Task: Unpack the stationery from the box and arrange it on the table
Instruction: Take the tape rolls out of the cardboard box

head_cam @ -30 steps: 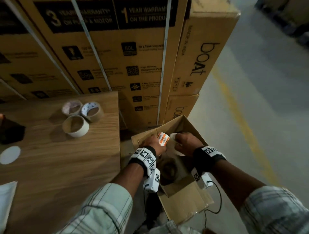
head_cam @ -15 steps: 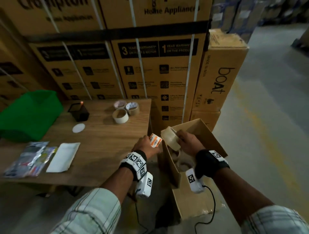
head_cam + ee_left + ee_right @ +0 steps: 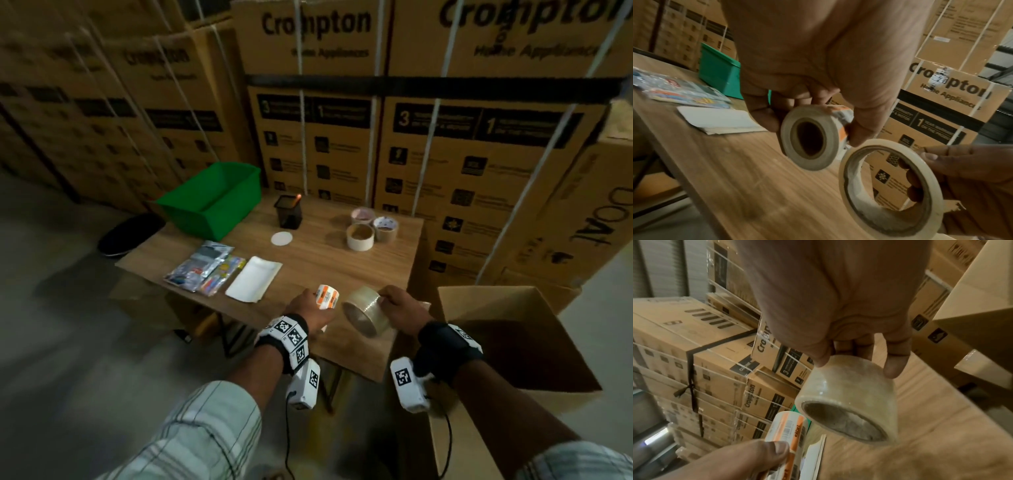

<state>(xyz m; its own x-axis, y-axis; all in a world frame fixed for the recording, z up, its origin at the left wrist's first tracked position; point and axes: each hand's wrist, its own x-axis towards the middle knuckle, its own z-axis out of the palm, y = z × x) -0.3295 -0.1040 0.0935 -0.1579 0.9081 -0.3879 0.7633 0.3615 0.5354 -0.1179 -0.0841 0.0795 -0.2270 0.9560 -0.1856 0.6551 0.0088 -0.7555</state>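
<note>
My left hand (image 3: 310, 305) grips a small roll of orange-and-white labels (image 3: 327, 296) (image 3: 809, 138) (image 3: 786, 430) above the near edge of the wooden table (image 3: 308, 270). To its right, my right hand (image 3: 399, 308) holds a roll of clear tape (image 3: 366, 311) (image 3: 849, 400) (image 3: 890, 186), fingers curled through its core and thumb on the outer face. The open cardboard box (image 3: 507, 342) stands on the floor to the right of the table; its inside is dark.
On the table lie three tape rolls (image 3: 371, 228) at the back right, a black pen cup (image 3: 288, 211), a white disc (image 3: 282, 238), a green bin (image 3: 212, 198), plastic stationery packets (image 3: 205, 269) and a white envelope (image 3: 253, 279). Stacked cartons (image 3: 411, 144) wall the back.
Both hands have lifted out of the box and swung left to the table's near edge, each carrying its roll. My view has risen to take in the whole table.
</note>
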